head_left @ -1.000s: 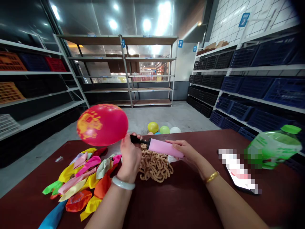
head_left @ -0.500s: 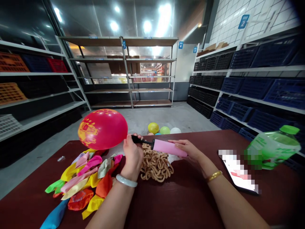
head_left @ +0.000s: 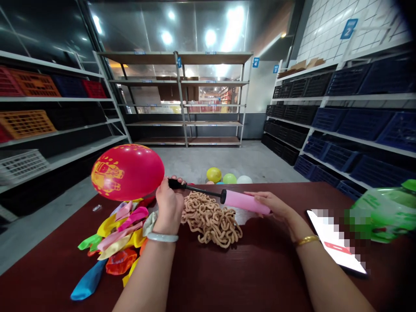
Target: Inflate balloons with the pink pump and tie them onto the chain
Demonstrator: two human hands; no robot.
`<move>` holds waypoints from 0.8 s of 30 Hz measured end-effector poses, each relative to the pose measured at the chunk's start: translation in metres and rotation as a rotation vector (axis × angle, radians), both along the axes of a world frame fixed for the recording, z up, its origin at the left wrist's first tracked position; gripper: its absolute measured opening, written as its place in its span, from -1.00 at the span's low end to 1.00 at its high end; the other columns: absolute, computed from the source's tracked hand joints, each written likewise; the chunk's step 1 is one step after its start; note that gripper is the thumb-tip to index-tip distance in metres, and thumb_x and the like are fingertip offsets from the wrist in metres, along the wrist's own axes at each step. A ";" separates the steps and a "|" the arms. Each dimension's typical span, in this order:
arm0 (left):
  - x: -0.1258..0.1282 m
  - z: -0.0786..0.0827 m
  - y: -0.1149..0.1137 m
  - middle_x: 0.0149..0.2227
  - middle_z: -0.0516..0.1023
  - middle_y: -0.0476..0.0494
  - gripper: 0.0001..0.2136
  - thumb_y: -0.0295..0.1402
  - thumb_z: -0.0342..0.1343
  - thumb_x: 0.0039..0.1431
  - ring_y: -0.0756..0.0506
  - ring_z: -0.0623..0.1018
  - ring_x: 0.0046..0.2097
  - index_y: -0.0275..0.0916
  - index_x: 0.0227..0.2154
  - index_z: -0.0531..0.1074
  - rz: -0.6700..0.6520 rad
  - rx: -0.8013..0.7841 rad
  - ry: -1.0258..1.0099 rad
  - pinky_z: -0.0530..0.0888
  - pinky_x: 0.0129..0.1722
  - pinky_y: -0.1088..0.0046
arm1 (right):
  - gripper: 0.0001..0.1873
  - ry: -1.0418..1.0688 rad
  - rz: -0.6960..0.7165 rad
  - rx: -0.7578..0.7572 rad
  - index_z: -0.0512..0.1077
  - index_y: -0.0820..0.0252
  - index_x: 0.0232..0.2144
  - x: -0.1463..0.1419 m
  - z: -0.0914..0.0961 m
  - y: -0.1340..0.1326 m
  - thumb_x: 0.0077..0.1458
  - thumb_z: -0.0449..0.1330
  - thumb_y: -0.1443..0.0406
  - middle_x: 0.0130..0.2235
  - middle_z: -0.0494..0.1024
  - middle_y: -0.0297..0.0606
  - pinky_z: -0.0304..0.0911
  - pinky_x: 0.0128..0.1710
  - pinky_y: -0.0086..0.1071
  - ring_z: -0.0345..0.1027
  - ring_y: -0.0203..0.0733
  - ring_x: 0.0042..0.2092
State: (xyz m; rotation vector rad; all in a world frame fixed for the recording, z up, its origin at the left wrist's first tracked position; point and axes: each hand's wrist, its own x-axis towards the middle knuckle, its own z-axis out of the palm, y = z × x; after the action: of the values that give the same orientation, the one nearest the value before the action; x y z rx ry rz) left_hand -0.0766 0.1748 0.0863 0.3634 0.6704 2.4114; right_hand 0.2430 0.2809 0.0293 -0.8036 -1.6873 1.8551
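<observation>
A red balloon with a yellow print is blown up and sits on the black nozzle of a hand pump. My left hand is closed around the balloon's neck and the nozzle. My right hand grips the pump's pink barrel, which is drawn out to the right so the thin black rod shows. Both hands hover over the dark red table.
A heap of flat coloured balloons lies left of my left arm. A pile of tan rubber bands sits under the pump. A phone and a green bottle lie to the right. Three inflated balloons rest on the floor beyond the table.
My right hand has pulled the pink barrel to the right, so more of the rod shows. The view has shifted a little, so the balloon now sits further left.
</observation>
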 end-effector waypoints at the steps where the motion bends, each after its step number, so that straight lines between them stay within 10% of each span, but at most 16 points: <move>1: -0.001 0.001 0.000 -0.50 0.35 0.05 -0.82 -0.43 0.15 0.02 0.00 0.43 -0.50 -0.21 -0.39 0.22 0.011 0.006 0.003 0.36 -0.43 0.43 | -0.29 -0.005 -0.011 -0.006 0.42 0.31 0.16 0.001 0.001 0.000 0.05 0.33 0.04 -0.46 0.55 -0.20 0.14 -0.68 -0.53 0.27 -0.38 -0.60; 13: 0.071 -0.034 0.019 -0.44 0.40 0.03 -0.78 -0.36 0.21 0.06 0.00 0.45 -0.44 -0.20 -0.37 0.23 -0.114 0.023 0.010 0.41 -0.32 0.39 | -0.29 0.045 0.007 0.069 0.38 0.22 0.20 -0.042 -0.007 -0.022 0.08 0.30 0.01 -0.41 0.58 -0.20 0.18 -0.64 -0.51 0.27 -0.39 -0.60; 24: -0.004 -0.008 0.007 -0.51 0.36 0.05 -0.82 -0.39 0.14 0.07 -0.01 0.44 -0.51 -0.19 -0.38 0.20 0.007 -0.030 -0.025 0.35 -0.44 0.41 | -0.30 -0.055 0.036 0.030 0.37 0.27 0.20 0.005 -0.006 0.006 0.11 0.28 0.01 -0.49 0.53 -0.23 0.02 -0.68 -0.56 0.30 -0.36 -0.59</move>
State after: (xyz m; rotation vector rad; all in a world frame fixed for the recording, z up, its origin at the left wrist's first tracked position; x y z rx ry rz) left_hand -0.0802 0.1820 0.0784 0.3188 0.6978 2.4061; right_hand 0.2479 0.2871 0.0231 -0.8236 -1.7704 1.8423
